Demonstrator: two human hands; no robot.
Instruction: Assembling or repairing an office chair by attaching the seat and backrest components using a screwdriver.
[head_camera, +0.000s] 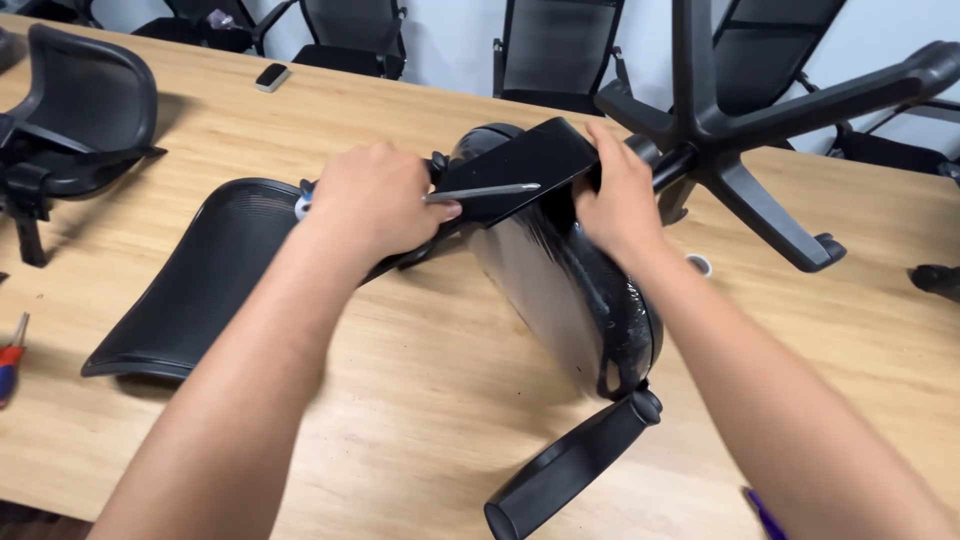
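Chair seat (560, 290), black, glossy, wrapped in clear film, lying tipped on its side near the middle of the pale wooden table (420, 400), with a flat black plastic plate (525, 165) at its upper edge. Probably handling as heavy and awkward: stiff through the shell, slippery under the film, top-heavy with the black five-spoke base (740, 130) jutting up to the right. Better taken at the rigid plate or the frame edge than on the slick film.

Pressing down on the near-left corner of the plate, left hand (375, 200), fingers curled, pinching a thin silver metal rod (485, 190) that is lying across the plate's top. Clamping the far-right edge of the plate, right hand (615, 200), fingers folded over the rim, thumb side toward the seat. Sitting between the two hands, then, the plate, with the bulk of the seat hanging below and toward the viewer.

Sticking out at the bottom, a black padded armrest (570, 465). Lying flat to the left, a black mesh backrest (210, 275). Resting at the far left edge, a red-handled screwdriver (12, 355). Standing behind the table, black mesh office chairs (555, 50).
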